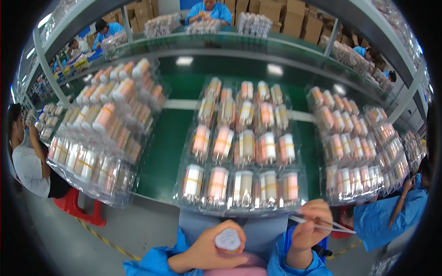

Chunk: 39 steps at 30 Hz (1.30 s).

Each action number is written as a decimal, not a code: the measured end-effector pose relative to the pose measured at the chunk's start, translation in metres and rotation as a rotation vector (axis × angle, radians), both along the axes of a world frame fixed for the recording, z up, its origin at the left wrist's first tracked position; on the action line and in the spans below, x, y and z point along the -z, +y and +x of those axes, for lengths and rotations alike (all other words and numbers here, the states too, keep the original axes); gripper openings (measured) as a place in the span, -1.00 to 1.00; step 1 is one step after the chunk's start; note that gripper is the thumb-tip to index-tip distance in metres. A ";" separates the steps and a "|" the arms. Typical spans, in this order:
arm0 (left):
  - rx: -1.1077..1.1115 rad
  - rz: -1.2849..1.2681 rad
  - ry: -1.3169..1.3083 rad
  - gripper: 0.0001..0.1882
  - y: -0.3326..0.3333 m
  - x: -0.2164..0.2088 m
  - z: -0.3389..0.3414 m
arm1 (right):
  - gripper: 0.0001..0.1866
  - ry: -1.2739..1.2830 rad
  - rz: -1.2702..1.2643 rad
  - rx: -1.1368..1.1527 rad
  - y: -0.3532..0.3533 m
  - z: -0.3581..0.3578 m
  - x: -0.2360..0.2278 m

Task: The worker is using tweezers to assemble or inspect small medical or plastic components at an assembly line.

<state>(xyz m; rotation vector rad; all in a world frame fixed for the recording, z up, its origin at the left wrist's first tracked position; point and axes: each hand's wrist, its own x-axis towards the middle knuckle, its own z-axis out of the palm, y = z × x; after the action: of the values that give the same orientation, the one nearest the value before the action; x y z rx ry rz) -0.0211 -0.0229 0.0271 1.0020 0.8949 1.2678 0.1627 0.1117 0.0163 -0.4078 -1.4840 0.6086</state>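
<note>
My left hand [207, 250] is wrapped round a small cylinder [227, 240] with a white round end facing up, held above my lap. Only its top shows; my fingers and palm hide the sides. My right hand [314, 227], at the tray's near right corner, pinches a thin whitish strip [340, 228] that trails off to the right. Whether the strip is a loop or two ends, I cannot tell. In front of me lies a clear plastic tray [230, 212] with rows of white, pink and beige cylinders [218, 184], bundled with yellow bands.
Stacked filled trays stand at left [92, 138] and right [354, 152] on the green tabletop [159, 156]. A red stool [94, 209] is at lower left. People in blue work across the table [209, 14] and at right [405, 202]. Grey posts [48, 73] rise from the table.
</note>
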 end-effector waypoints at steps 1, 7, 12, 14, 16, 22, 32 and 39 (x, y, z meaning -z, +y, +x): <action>-0.038 -0.008 -0.062 -0.52 0.000 -0.014 -0.004 | -0.72 -0.004 0.006 0.045 0.017 0.003 -0.004; -0.370 0.068 0.105 -0.44 0.044 -0.083 -0.045 | -0.86 -0.041 -0.135 -0.067 0.092 0.001 -0.005; -0.480 0.142 0.700 -0.49 0.179 -0.090 -0.091 | -0.88 -0.058 -0.232 0.010 0.115 0.004 0.027; -0.530 -0.028 1.088 -0.42 0.217 -0.100 -0.102 | -0.89 -0.020 -0.181 0.008 0.112 0.003 0.024; -0.618 -0.086 1.314 -0.38 0.256 -0.089 -0.122 | -0.89 -0.015 -0.216 -0.003 0.110 0.001 0.029; -0.733 -0.121 1.527 -0.42 0.319 -0.054 -0.136 | -0.89 -0.101 -0.183 0.049 0.106 0.002 0.024; -0.720 0.147 1.808 -0.59 0.344 -0.008 -0.121 | -0.87 -0.115 -0.188 0.046 0.108 0.002 0.023; -0.594 0.274 1.182 -0.51 0.337 -0.030 -0.120 | -0.86 -0.143 -0.171 0.051 0.105 0.002 0.020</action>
<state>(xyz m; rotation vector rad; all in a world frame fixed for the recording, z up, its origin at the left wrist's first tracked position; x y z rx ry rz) -0.1407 0.3140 0.0574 1.8452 2.0693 1.2323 0.1649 0.2169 -0.0034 -0.6308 -1.5581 0.6796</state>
